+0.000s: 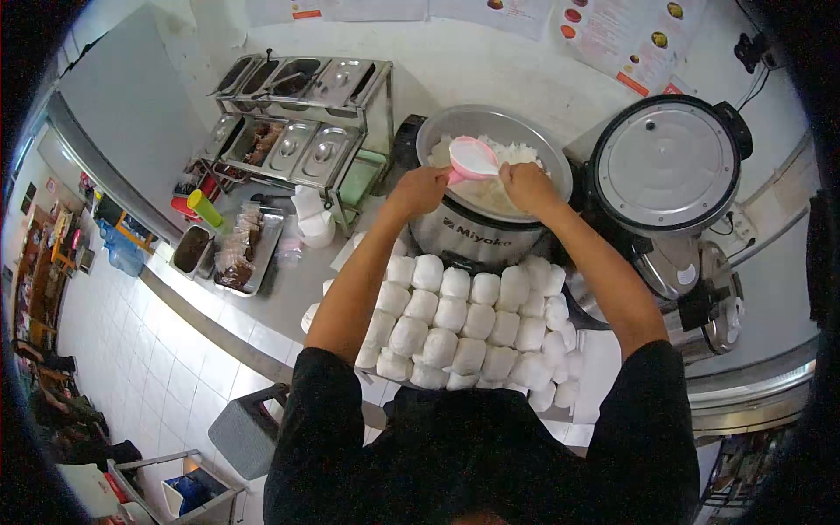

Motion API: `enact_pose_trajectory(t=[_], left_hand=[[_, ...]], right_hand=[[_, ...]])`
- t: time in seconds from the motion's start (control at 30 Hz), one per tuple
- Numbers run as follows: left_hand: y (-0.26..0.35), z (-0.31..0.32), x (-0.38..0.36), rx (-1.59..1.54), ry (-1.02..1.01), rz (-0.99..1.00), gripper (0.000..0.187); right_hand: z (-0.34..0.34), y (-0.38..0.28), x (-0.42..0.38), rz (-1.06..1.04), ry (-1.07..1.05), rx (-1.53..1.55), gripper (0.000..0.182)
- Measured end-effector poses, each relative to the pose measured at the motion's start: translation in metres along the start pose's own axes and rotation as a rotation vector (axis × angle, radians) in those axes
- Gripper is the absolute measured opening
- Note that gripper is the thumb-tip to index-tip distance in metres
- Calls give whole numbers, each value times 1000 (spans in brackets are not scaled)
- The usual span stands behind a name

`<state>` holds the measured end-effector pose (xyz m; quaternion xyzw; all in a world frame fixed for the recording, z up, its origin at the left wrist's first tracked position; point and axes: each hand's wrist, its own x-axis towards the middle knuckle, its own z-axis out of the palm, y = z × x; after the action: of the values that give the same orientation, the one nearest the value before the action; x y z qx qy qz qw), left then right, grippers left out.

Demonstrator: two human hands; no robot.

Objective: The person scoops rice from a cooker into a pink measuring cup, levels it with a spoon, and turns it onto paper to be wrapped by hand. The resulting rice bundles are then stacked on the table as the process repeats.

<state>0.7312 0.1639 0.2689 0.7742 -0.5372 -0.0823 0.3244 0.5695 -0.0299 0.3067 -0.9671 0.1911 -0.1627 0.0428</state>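
Note:
A pink-rimmed scoop point(472, 156), pale inside, is over the white rice point(523, 156) in a large silver rice cooker point(477, 232) marked Miyoko. My left hand point(420, 192) is closed around the scoop's pink handle. On the other side, my right hand point(530, 187) is closed at the pot's inner edge, beside a pale strip at the scoop; its fingers hide what they grip. Several rows of white wrapped bundles point(437, 346) lie in front of the cooker, below my forearms.
At the left stands a tiered rack of metal food pans point(297, 150). A tray of bagged brown sauce point(254, 254) and a metal container point(191, 249) sit near the counter edge. A second cooker's raised lid point(665, 166) is at the right. A grey stool point(248, 433) stands below.

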Motion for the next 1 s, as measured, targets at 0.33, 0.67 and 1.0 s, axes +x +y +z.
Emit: enact_pose_trajectory(t=[0.33,0.67,1.0], left_hand=[[-32,6,16,395,-181,482,42],[-13,120,-6,-251,586,-138,51],[304,235,-269,-906,342,-324,66]], right_hand=[[-21,69,5,117,-36,-427,43],[12,50,10,-240,134,-157,45],[35,14,-386,534,-418,1947,58]])
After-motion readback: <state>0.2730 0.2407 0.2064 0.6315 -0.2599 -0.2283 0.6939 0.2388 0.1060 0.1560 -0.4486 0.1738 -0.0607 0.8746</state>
